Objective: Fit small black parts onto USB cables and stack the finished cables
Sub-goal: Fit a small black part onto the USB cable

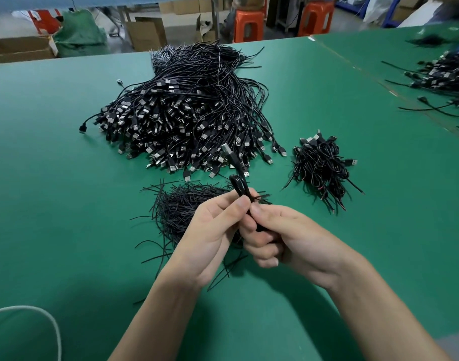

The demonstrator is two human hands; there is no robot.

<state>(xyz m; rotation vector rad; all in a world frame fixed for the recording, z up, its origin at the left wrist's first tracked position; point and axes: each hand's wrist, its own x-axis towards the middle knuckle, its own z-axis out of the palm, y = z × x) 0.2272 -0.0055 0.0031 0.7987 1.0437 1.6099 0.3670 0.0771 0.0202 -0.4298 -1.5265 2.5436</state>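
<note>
**Barely begun: a small finished stack against a great heap of loose cables**

The green table [66,204] carries three heaps belonging to this job. By far the largest is the heap of loose USB cables [186,113] at the middle, plugs fanned toward the person and bare tails toward the far edge; there are far too many to count, certainly hundreds. Next in size is the pile of thin black tie strips [171,212], just in front of the heap and partly under the hands, also beyond counting. Smallest is the finished stack [320,168], well to the right: coiled, bound cables, perhaps a dozen or two, tangled too closely for an exact figure.

Judging from these sizes, only a small share of the work is done and nearly all of it is left.

One looped cable [238,183] is in hand, held above the tie strips with its plug [227,149] pointing up. The left hand [212,235] pinches it at the neck of the loop between thumb and forefinger; the right hand [283,238] has its fingers [251,225] curled round the bundle just below. Short black ends stick out at the pinch, so a strip seems to be going on now.

Beyond the job: one further cable heap [442,74] on the adjoining table, two orange stools [249,24], and one white cord [40,316].
</note>
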